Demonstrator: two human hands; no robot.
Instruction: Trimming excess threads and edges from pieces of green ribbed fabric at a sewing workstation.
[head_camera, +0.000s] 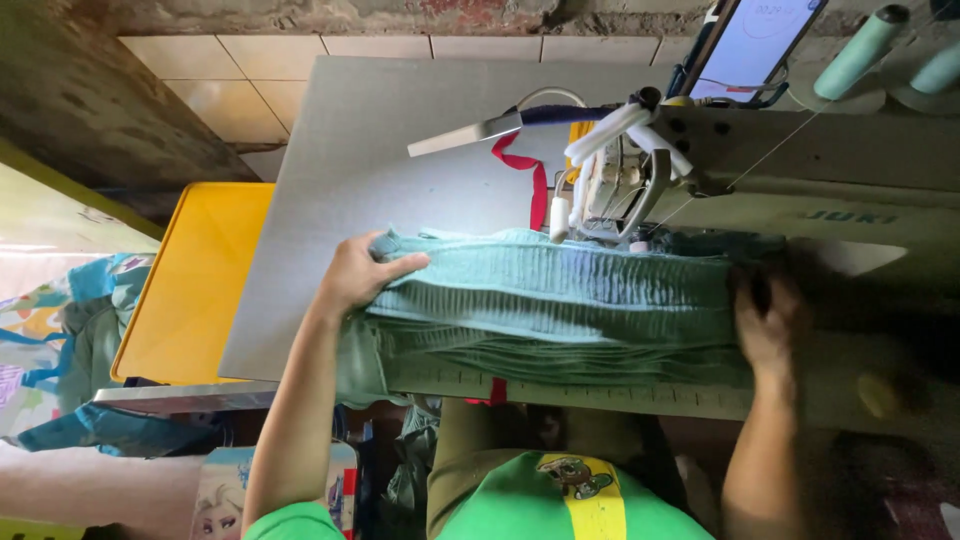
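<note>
A band of ribbed teal fabric (560, 300) lies stretched across the middle of the frame, on the grey bed of a sewing machine table (380, 150), its far edge tucked under the needle area of the industrial sewing machine (800, 180) at upper right. The left hand (362, 272) sits at the fabric's left end, fingers curled over the top edge and thumb pressed along it — a firm pinch on the cloth. The right hand (770, 320) lies in shadow at the fabric's right end, palm down with fingers folded onto the cloth; it appears to grip the fabric, though the dimness hides the details. A red ribbon (535, 180) hangs just left of the needle area, and a white lever (470, 133) juts to the left above it. A yellow tray (200, 280) sits at the left of the frame beside the table. Two pale green thread cones (865, 45) stand at the upper right, near a propped phone (755, 40) with a lit screen.
</note>
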